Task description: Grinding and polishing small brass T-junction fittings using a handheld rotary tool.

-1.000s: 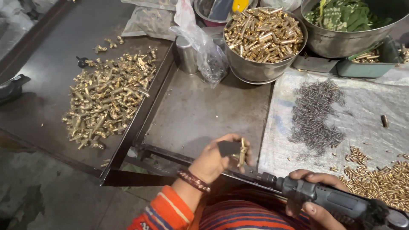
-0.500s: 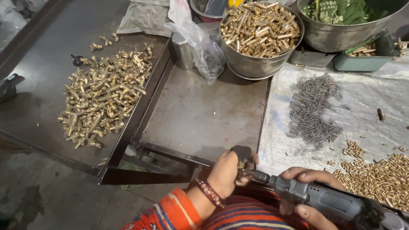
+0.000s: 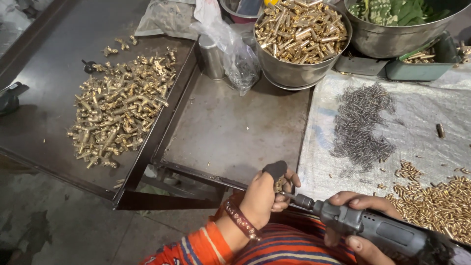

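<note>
Now the left hand point(image 3: 265, 196) has dropped to pinch a brass bit point(image 3: 279, 184) on the tip of the driver point(image 3: 373, 230) gripped by the right hand point(image 3: 360, 225); many done ones point(image 3: 120, 110) sit left, many loose ones point(image 3: 441, 203) wait right.

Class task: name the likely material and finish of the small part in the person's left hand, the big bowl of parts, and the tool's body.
Small part: probably brass, with a shiny yellow-gold gleam.
Bowl: likely steel, grey metal with a dull brushed sheen.
Tool: apparently matte grey plastic casing, with a darker metal tip.
</note>
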